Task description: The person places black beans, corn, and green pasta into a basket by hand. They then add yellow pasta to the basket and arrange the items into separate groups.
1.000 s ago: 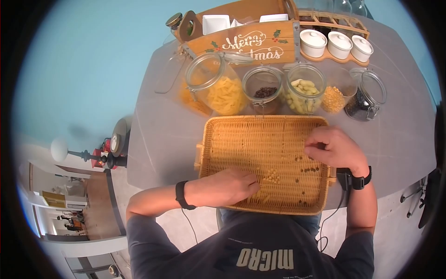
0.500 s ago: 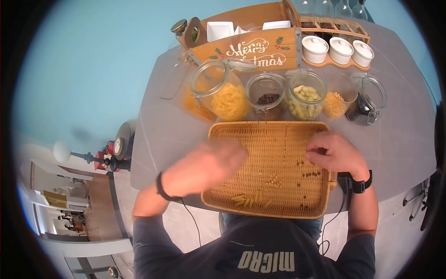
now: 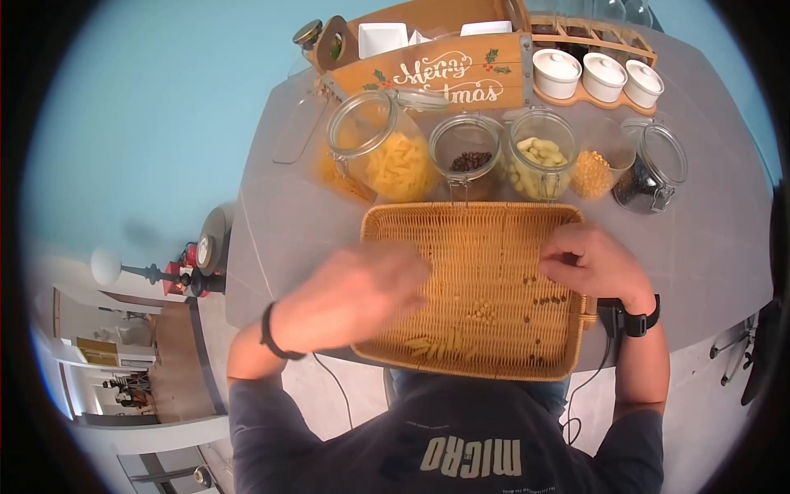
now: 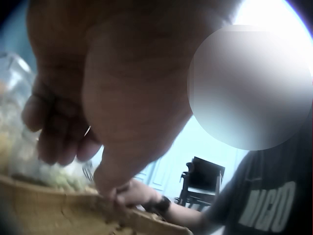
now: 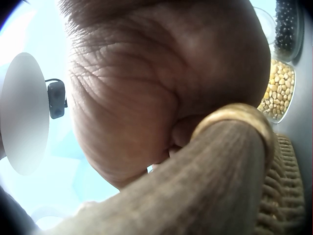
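A shallow wicker basket [image 3: 469, 226] sits at the table's near edge. Penne pasta pieces [image 3: 440, 347] lie in a row along its near side, small pale kernels [image 3: 481, 314] gather mid-basket, and dark beans [image 3: 550, 301] are on the right. My left hand [image 3: 350, 292], blurred, is over the basket's left side; in the left wrist view its fingers [image 4: 63, 139] hang loosely bent, with nothing visible in them. At the basket's right side, my right hand [image 3: 594, 259] has curled fingers. Its fingertips are mostly hidden; I cannot tell whether they hold anything.
Behind the basket stand jars of penne [image 3: 399, 169], dark beans [image 3: 471, 161], peanuts [image 3: 539, 160] and black beans [image 3: 638, 185], plus a cup of corn kernels [image 3: 592, 173]. Farther back are a wooden crate [image 3: 428, 78] and white lidded pots [image 3: 603, 78].
My left hand has lifted from the basket's near side and moved back and left, uncovering the penne row. My right hand has stayed at the basket's right side.
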Demonstrator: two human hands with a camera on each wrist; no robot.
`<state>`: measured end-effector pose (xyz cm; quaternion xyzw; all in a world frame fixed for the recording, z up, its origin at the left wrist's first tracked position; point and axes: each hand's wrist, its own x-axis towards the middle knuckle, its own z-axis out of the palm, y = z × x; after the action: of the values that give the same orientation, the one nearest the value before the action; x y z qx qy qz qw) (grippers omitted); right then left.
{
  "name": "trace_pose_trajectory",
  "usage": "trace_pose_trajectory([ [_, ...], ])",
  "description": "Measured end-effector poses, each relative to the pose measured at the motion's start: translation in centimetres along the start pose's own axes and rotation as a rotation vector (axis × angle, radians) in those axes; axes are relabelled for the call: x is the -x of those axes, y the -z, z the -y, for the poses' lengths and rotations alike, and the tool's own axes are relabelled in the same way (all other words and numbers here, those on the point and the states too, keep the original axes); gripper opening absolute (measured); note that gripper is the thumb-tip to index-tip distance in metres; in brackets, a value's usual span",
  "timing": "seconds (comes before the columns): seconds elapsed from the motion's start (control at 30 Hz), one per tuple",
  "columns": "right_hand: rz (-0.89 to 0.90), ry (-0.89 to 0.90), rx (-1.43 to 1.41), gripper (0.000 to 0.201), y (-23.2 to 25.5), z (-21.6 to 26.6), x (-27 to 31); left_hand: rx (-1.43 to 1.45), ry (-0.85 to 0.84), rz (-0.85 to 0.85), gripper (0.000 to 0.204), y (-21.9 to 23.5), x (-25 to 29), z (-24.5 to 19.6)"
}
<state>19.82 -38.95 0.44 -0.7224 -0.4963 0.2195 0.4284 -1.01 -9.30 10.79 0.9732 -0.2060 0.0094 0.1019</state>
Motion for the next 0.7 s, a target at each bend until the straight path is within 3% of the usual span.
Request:
trace_pose_trajectory([
  [0.13,0.001,0.013,0.017,0.015,0.0,0.1,0.0,0.182,0.029,0.463,0.03,-4.5,2.3,-1.2],
  [0.23,-0.002,0.022,0.022,0.016,0.0,0.1,-0.1,0.261,0.049,0.521,0.027,-7.3,3.6,-1.1],
  [0.43,-0.003,0.022,0.032,0.016,0.1,-0.1,-0.1,0.256,0.009,0.415,0.023,-8.1,4.1,-0.3],
  [0.63,-0.016,0.011,0.026,0.016,0.0,-0.4,0.2,0.318,0.068,0.387,0.022,-6.0,3.4,1.0],
  [0.7,0.001,-0.005,0.036,0.017,0.1,-0.2,0.1,0.224,0.069,0.253,0.024,-3.8,2.8,1.8],
])
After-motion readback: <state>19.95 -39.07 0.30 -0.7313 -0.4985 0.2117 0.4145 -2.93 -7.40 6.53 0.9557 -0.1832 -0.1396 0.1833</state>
